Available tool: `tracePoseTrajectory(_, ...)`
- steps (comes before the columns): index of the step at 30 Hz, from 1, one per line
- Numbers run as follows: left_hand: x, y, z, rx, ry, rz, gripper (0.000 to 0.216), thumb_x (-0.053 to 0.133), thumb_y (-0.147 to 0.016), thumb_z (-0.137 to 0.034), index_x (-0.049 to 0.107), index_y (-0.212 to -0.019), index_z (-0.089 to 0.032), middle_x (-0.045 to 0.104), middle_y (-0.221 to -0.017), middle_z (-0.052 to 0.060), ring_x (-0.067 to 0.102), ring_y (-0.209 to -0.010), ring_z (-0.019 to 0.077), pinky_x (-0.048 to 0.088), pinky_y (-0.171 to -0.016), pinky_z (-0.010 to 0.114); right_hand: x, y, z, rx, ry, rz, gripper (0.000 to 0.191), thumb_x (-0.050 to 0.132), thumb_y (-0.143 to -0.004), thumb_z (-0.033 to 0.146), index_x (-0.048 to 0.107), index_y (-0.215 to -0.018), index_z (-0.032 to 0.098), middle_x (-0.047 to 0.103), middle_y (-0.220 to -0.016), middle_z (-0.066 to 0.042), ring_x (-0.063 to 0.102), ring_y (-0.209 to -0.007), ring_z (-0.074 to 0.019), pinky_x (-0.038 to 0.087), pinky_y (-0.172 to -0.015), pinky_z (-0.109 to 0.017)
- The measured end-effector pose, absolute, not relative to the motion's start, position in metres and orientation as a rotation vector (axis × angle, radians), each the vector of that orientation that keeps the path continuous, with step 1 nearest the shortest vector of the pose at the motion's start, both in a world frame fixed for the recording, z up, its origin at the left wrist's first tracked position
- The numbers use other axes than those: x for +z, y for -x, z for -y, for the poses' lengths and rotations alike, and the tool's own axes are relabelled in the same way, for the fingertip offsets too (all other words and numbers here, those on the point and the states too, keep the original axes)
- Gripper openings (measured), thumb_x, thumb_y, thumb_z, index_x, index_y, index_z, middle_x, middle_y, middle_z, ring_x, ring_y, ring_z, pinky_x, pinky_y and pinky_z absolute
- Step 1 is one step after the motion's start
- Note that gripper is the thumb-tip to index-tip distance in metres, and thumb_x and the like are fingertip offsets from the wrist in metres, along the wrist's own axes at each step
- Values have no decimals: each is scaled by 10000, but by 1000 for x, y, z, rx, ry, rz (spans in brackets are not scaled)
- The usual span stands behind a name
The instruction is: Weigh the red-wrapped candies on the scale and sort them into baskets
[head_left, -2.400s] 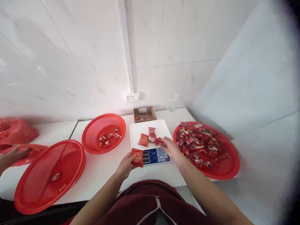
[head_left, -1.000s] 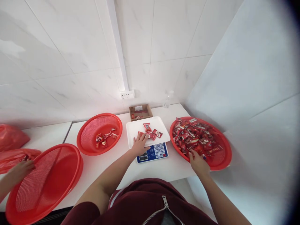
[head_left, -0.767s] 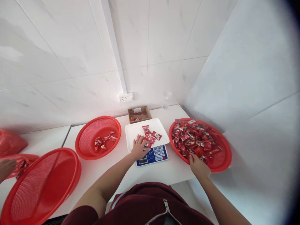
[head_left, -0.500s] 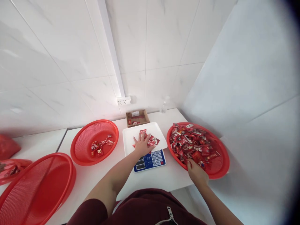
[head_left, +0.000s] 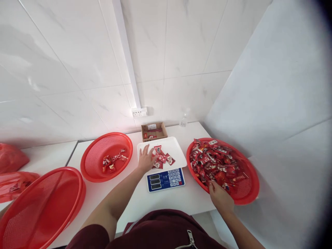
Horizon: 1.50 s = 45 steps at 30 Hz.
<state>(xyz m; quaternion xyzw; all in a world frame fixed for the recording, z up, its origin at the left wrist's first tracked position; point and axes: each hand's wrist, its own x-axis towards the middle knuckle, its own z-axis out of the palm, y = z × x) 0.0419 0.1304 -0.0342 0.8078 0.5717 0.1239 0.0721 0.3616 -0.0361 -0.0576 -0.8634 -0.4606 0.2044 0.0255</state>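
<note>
Packets (head_left: 161, 157): small, flat, glossy red film, white print, one dotted; a loose overlapping cluster on the white tray (head_left: 178, 150), left of its middle. Tray smooth, round-cornered, low-rimmed, atop a scale (head_left: 166, 180) with blue keypad and three dark display windows.

Left hand (head_left: 145, 160): over the tray's left side, fingers spread, clasping nothing visible; fingertips beside the packets, contact unclear. Right hand (head_left: 221, 197): fingers curled at the near rim of the right basket (head_left: 251, 192); cannot tell whether they grip rim or wrapper. That basket: red plastic, perforated wall, heaped with crinkled wrappers (head_left: 212, 159).

Middle basket (head_left: 92, 157): same red mesh, a few wrappers at the bottom. Left basket (head_left: 55, 211): larger in view, cut by the frame edge. Thin red bags (head_left: 11, 157) beyond it.

Worktop (head_left: 124, 193): white, smooth, a dark seam at left. Behind: glossy veined tile wall (head_left: 197, 52), socket (head_left: 139, 112), shallow carton (head_left: 164, 130), clear bottle (head_left: 183, 120).

Room: narrow gap, tray to right basket; a wider strip of worktop between scale and front edge; carton close behind tray.
</note>
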Motion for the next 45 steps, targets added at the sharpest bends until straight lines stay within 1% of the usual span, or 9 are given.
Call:
tracePoseTrajectory(5, -37, 52, -104, 230, -2175, -2183, 560, 344, -898, -423, 362, -1385, -145, 306, -1472, 171, 171, -1386, 325, 70, -1087, 582, -63, -362, 37, 586, 2668, 1422, 429, 267, -910, 338, 581, -1180, 225, 634, -1174, -90, 634, -967, -242, 469, -685, -315)
tracePoseTrajectory(9, -39, 108, -72, -34, -2036, -2145, 460, 304, -909, -406, 497, -1281, -217, 588, -1249, 119, 384, -1288, 296, 52, -1097, 559, -64, -362, 38, 538, 2675, 1412, 433, 282, -901, 355, 595, -1177, 239, 663, -1103, -109, 651, -900, -245, 474, -660, -320)
tracePoseTrajectory(14, -27, 160, -33, -173, -1826, -2199, 415, 288, -898, -343, 601, -1134, -209, 687, -1014, 113, 586, -1054, 293, 102, -1080, 577, -61, -361, 37, 592, 2702, 1418, 454, 253, -904, 352, 586, -1180, 215, 635, -1165, -114, 635, -952, -270, 473, -699, -349)
tracePoseTrajectory(17, -19, 194, -9, -219, -1791, -2306, 419, 425, -818, -290, 557, -1201, -179, 621, -1173, 143, 463, -1218, 302, 101, -1096, 539, -63, -362, 38, 582, 2675, 1419, 458, 256, -903, 345, 575, -1195, 193, 631, -1171, -123, 632, -961, -278, 472, -708, -361)
tracePoseTrajectory(21, -11, 238, 5, -181, -1622, -2701, 742, 496, -770, -392, 237, -1428, -168, 205, -1509, 170, 55, -1404, 333, 119, -1061, 607, -66, -363, 39, 539, 2656, 1420, 429, 285, -897, 340, 596, -1166, 221, 651, -1134, -108, 644, -927, -260, 473, -675, -338)
tracePoseTrajectory(24, -4, 261, -9, -193, -1256, -2718, 826, 502, -734, -519, 272, -1391, -75, 342, -1419, 257, 188, -1357, 413, 206, -1005, 647, -66, -363, 39, 519, 2660, 1430, 426, 282, -900, 345, 613, -1143, 232, 656, -1123, -109, 647, -909, -256, 471, -666, -332)
tracePoseTrajectory(29, 7, 272, -45, -263, -1251, -2431, 504, 530, -715, -387, 515, -1131, -104, 575, -1197, 214, 522, -1112, 392, 314, -956, 623, -63, -361, 37, 559, 2684, 1424, 442, 270, -904, 340, 589, -1185, 220, 651, -1136, -114, 642, -933, -258, 474, -692, -339)
tracePoseTrajectory(37, 9, 278, -61, -521, -1636, -2405, 569, 503, -727, -194, 452, -1293, -169, 560, -1256, 174, 517, -1153, 359, 267, -1010, 605, -61, -361, 36, 595, 2722, 1380, 465, 246, -900, 369, 578, -1205, 253, 621, -1198, -96, 643, -936, -244, 486, -691, -329)
tracePoseTrajectory(45, 2, 267, -77, -640, -2077, -2151, 631, 372, -676, 26, 561, -1219, -233, 490, -1366, 50, 361, -1315, 219, 159, -1111, 422, -56, -359, 34, 599, 2738, 1389, 460, 249, -908, 355, 590, -1193, 236, 637, -1172, -97, 650, -917, -253, 476, -677, -327)
